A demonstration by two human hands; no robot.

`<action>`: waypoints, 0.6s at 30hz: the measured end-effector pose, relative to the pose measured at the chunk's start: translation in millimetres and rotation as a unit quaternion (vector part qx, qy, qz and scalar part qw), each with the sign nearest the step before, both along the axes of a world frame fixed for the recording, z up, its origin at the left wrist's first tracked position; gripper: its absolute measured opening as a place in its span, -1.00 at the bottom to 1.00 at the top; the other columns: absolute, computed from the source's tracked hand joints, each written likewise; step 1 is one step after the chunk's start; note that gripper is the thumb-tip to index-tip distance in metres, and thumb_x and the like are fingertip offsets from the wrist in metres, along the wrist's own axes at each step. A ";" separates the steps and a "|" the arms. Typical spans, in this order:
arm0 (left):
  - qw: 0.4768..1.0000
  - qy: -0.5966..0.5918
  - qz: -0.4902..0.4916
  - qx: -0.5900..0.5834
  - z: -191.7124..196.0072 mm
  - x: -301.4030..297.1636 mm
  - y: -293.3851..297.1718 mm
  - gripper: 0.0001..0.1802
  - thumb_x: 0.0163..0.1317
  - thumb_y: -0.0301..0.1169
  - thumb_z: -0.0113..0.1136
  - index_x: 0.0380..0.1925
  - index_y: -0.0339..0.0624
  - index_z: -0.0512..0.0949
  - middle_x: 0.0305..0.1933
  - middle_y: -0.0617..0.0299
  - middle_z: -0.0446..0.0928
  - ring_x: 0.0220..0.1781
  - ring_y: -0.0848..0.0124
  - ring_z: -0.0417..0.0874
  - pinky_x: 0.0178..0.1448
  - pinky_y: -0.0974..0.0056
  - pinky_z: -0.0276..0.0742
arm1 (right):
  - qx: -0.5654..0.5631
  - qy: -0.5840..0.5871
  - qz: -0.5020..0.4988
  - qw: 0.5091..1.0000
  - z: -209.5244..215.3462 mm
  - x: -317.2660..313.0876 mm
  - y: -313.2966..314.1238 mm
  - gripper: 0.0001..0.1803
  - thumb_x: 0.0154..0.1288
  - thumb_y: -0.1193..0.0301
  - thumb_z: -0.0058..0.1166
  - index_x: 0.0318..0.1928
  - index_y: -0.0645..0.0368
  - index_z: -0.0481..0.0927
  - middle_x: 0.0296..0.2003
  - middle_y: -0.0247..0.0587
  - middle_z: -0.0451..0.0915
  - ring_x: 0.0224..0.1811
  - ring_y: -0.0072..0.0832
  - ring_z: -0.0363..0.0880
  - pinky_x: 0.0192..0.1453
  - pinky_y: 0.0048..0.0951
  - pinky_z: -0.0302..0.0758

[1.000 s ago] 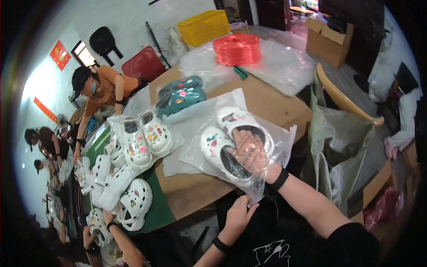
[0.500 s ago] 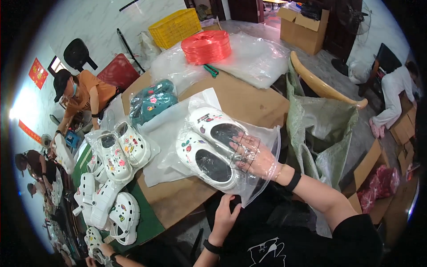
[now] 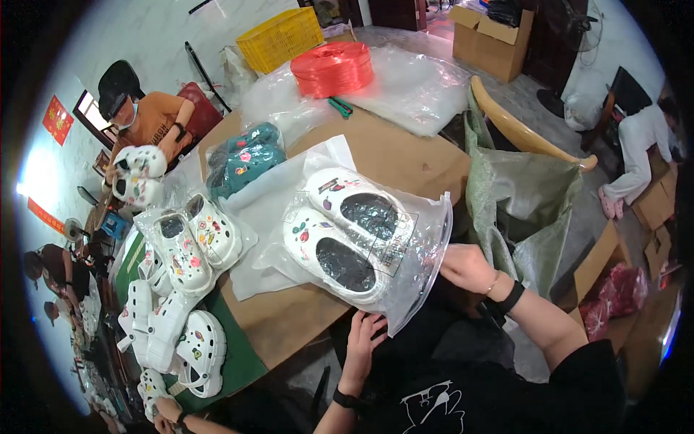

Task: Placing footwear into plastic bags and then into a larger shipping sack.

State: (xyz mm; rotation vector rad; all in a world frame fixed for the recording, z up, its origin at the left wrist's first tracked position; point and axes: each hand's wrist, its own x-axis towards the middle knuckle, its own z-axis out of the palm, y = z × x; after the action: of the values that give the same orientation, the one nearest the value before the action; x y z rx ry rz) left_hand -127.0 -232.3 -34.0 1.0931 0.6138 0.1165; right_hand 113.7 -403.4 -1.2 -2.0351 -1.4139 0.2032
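Drawn back out of the clear bag (image 3: 423,249), where it lay over the shoes half a second ago, the right hand (image 3: 470,269) is now at the bag's open edge, knuckles up, its forearm (image 3: 549,322) slanting in from the lower right. Its fingers are together and point left toward the rim; their tips are hidden, so I cannot tell whether they pinch the film. The left hand (image 3: 361,336) is at the bag's lower edge, wrist below, fingers bent and slightly apart; whether they grip the plastic cannot be told. Inside the bag, the white clogs (image 3: 340,235) lie side by side, openings up, over the brown tabletop (image 3: 408,159), toes toward the upper left
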 end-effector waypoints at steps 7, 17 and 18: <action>0.988 -0.085 0.006 -0.126 -7.6 38.8 -8.6 -0.48 0.51 -0.17 -0.18 0.31 -0.28 0.19 0.26 0.03 0.37 0.21 0.24 0.48 0.20 0.13 0.47 | 0.196 0.062 -0.207 0.956 23.6 1.0 15.3 -0.39 0.22 0.27 0.23 0.21 0.27 0.36 0.16 -0.04 0.43 0.24 -0.20 0.38 0.30 -0.26 0.33; 0.989 -0.053 0.092 -0.099 3.8 35.3 -18.7 -0.71 0.44 -0.30 0.00 0.05 -0.20 0.47 -0.10 0.34 0.54 -0.24 0.58 0.48 -0.25 0.42 0.35 | 0.176 0.526 -0.295 0.778 -11.2 -3.6 68.5 -0.02 0.06 0.18 0.39 0.40 0.24 0.12 0.07 -0.05 0.49 0.13 -0.39 0.44 0.11 -0.30 0.44; 0.996 -0.047 0.070 -0.043 10.6 35.8 -17.7 -0.72 0.44 -0.32 0.00 0.05 -0.20 0.47 -0.09 0.34 0.55 -0.22 0.58 0.49 -0.23 0.42 0.36 | 0.223 0.580 -0.170 0.765 -11.4 -5.7 73.8 -0.17 0.10 0.20 0.37 0.31 0.20 0.27 -0.08 -0.28 0.53 -0.01 -0.56 0.45 -0.07 -0.41 0.45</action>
State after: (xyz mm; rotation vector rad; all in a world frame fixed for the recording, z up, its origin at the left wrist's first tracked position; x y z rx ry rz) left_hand -91.2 -250.0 -23.3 0.9566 0.6049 0.2594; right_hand 108.1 -329.6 -12.6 -1.2427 -0.2416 0.7308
